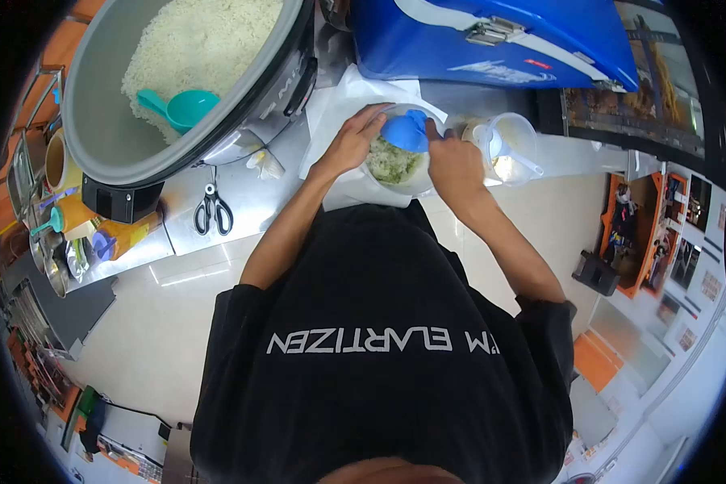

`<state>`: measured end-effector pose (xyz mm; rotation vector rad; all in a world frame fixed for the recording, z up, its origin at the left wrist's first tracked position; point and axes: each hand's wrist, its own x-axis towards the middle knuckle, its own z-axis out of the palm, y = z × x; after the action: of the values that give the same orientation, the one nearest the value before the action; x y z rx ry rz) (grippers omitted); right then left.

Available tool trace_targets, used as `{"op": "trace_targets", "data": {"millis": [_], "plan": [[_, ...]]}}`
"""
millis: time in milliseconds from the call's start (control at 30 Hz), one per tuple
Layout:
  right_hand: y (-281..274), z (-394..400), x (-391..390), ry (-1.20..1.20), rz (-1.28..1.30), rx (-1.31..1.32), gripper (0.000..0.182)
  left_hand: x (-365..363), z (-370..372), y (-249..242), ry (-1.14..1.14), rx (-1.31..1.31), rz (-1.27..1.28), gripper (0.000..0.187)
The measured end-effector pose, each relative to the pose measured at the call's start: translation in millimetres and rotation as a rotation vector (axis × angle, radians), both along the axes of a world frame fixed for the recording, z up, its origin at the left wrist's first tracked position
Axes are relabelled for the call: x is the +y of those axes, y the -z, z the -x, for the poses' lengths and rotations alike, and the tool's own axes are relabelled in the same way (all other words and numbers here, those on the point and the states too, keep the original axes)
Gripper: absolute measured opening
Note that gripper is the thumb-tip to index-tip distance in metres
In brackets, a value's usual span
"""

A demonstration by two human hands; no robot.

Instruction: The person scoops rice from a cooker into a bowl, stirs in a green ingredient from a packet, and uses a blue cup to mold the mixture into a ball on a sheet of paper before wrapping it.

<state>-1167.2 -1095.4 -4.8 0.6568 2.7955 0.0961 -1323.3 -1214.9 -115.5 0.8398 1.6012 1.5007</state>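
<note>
A round bowl (415,185) holding rice with green bits (391,165) stands on white paper close to my body. Against its left rim rests my left hand (352,143), fingers bent over the edge and steadying it. My right hand (457,165) is closed around the handle of a blue rice scoop (405,131), whose broad blade lies over the far part of the rice. Just right of that hand is a clear plastic tub (518,129) with a pale spoon (520,159) leaning in it.
A large rice cooker (97,105) full of white rice, with a teal scoop (192,110) in it, stands at the upper left. Black scissors (213,211) lie on the steel counter (250,208). A blue cooler box (427,48) sits behind the bowl. Sauce containers (125,236) are at far left.
</note>
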Motion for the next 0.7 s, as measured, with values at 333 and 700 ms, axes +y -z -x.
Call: {"op": "trace_targets", "data": {"millis": [333,700], "plan": [[-46,-13,13,0.153,0.436,-0.146,0.023,2,-9,-6,-0.073,-0.076,0.049,0.042],[0,-7,5,0.104,0.095,0.044,0.033,6,3,13,0.056,-0.206,0.049,0.048]]}}
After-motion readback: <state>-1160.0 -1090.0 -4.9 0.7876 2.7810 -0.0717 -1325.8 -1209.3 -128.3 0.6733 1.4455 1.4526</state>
